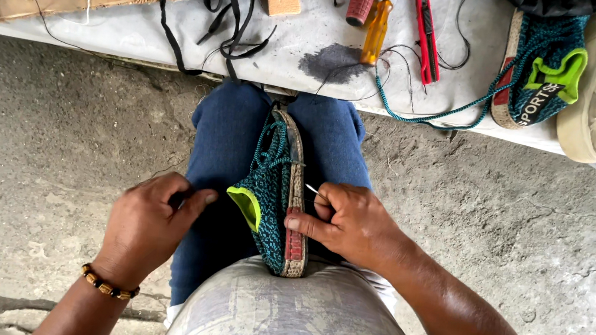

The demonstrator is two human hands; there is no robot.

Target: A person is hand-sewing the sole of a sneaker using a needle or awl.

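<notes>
Fingers of the right hand point(348, 222) pinch a needle point(312, 189) against the teal shoe point(271, 202); the left hand point(150, 222) is closed on something dark.

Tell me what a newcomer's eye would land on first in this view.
First the teal knitted shoe with its lime-green lining, clamped on edge between the person's knees at the centre. The right hand presses against its sole and pinches a thin metal needle, while the left hand, with a beaded bracelet at the wrist, pinches something dark beside it. Its matching shoe lies top right on the bench, near a yellow-handled screwdriver.
</notes>
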